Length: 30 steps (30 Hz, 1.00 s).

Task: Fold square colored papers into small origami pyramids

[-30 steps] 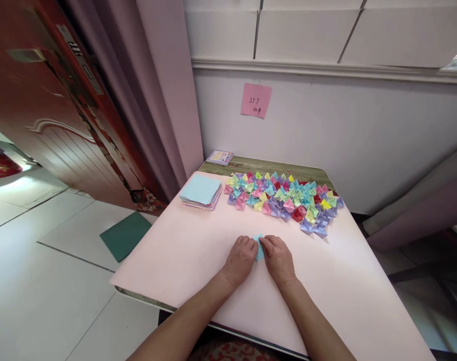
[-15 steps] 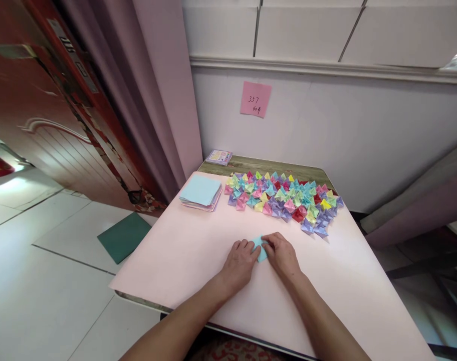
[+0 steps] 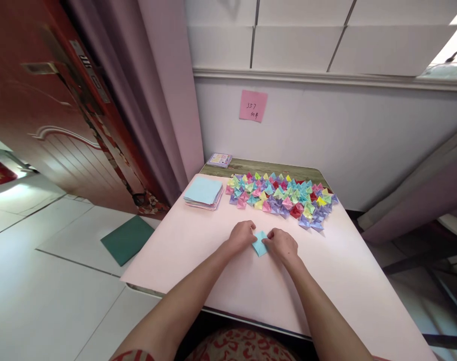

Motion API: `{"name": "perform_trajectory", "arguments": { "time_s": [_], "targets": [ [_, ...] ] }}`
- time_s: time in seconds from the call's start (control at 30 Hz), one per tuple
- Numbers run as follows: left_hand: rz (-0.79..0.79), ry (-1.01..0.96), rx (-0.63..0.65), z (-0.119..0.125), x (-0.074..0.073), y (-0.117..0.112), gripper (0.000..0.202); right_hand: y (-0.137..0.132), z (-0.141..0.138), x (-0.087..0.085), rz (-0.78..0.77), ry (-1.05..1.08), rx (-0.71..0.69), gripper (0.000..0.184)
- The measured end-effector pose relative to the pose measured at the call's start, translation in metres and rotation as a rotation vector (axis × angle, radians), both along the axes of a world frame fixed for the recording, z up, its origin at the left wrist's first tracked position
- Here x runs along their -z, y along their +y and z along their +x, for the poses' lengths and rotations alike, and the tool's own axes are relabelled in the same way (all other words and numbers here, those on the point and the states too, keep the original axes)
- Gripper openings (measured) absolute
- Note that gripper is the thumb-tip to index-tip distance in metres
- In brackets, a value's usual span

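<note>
A small light-blue folded paper [image 3: 260,247] lies on the pink-covered table, its corners pointing toward and away from me, with crease lines on top. At its left edge is my left hand [image 3: 242,236], fingers curled and thumb on the paper. My right hand [image 3: 283,243] pinches the right edge between thumb and curled fingers. Beyond my hands spreads a dense group of colourful folded paper pieces [image 3: 277,193], with pointed tops. To their left sits a stack of square paper sheets [image 3: 203,191], light blue on top.
The table cover [image 3: 198,245] is pale pink over a wood-patterned top [image 3: 266,167]. A small pack [image 3: 220,160] lies at the back left corner. A pink note [image 3: 253,106] is stuck to the wall. On the floor at left lies a dark green sheet [image 3: 127,239], near a red door [image 3: 63,120].
My left hand has drawn back a little to the left, uncovering more of the blue paper. The right hand still holds the right edge. The view has shifted slightly.
</note>
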State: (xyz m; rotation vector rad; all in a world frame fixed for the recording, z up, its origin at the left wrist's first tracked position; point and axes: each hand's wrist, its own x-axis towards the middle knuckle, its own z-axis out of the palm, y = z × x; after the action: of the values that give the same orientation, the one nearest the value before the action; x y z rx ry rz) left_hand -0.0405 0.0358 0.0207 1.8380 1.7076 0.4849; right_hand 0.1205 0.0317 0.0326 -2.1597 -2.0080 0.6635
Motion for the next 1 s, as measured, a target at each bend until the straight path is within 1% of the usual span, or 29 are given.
{"name": "perform_trajectory", "arguments": {
  "time_s": [0.1, 0.17, 0.23, 0.3, 0.33, 0.37, 0.4, 0.43, 0.47, 0.5, 0.53, 0.6, 0.67, 0.73, 0.8, 0.87, 1.0],
  "targets": [
    [-0.059, 0.027, 0.0, 0.0, -0.001, 0.008, 0.041, -0.007, 0.004, 0.0, 0.015, 0.054, -0.011, 0.01],
    [-0.078, 0.029, 0.017, -0.001, -0.004, 0.008, 0.033, -0.012, 0.008, 0.002, 0.056, 0.134, -0.026, 0.014],
    [-0.067, 0.021, 0.047, -0.001, -0.01, 0.004, 0.019, -0.016, 0.012, 0.004, 0.149, 0.254, -0.042, 0.018],
    [-0.013, 0.009, 0.06, 0.0, -0.019, -0.004, 0.008, -0.019, 0.016, 0.007, 0.331, 0.361, -0.064, 0.021],
    [0.046, 0.006, 0.057, 0.001, -0.023, -0.009, 0.007, -0.02, 0.019, 0.008, 0.451, 0.385, -0.081, 0.022],
    [0.127, 0.012, 0.05, 0.002, -0.027, -0.014, 0.009, -0.022, 0.021, 0.009, 0.579, 0.388, -0.105, 0.022],
    [0.229, 0.027, 0.048, 0.003, -0.03, -0.02, 0.013, -0.023, 0.024, 0.01, 0.696, 0.374, -0.144, 0.022],
    [0.379, 0.071, 0.059, 0.004, -0.03, -0.027, 0.016, -0.025, 0.027, 0.011, 0.785, 0.347, -0.196, 0.021],
    [0.505, 0.133, 0.082, 0.005, -0.028, -0.033, 0.018, -0.028, 0.03, 0.012, 0.838, 0.309, -0.258, 0.02],
    [0.584, 0.193, 0.115, 0.005, -0.024, -0.04, 0.02, -0.031, 0.033, 0.015, 0.854, 0.267, -0.321, 0.02],
    [0.618, 0.238, 0.152, 0.004, -0.018, -0.046, 0.02, -0.035, 0.035, 0.018, 0.842, 0.227, -0.378, 0.021],
    [0.595, 0.261, 0.175, 0.002, -0.004, -0.057, 0.017, -0.042, 0.037, 0.025, 0.772, 0.17, -0.455, 0.021],
    [0.525, 0.224, 0.162, 0.0, 0.008, -0.065, 0.012, -0.047, 0.038, 0.032, 0.678, 0.17, -0.472, 0.017],
    [0.457, 0.162, 0.119, -0.002, 0.013, -0.07, 0.009, -0.049, 0.037, 0.036, 0.583, 0.224, -0.443, 0.011],
    [0.404, 0.104, 0.068, -0.003, 0.013, -0.072, 0.008, -0.047, 0.036, 0.037, 0.49, 0.298, -0.371, 0.01],
    [0.36, 0.063, 0.022, -0.003, 0.009, -0.072, 0.007, -0.043, 0.035, 0.034, 0.408, 0.354, -0.288, 0.013],
    [0.298, 0.022, -0.085, 0.0, 0.003, -0.071, 0.006, -0.039, 0.029, 0.028, 0.306, 0.372, -0.144, 0.017]
  ]
}}
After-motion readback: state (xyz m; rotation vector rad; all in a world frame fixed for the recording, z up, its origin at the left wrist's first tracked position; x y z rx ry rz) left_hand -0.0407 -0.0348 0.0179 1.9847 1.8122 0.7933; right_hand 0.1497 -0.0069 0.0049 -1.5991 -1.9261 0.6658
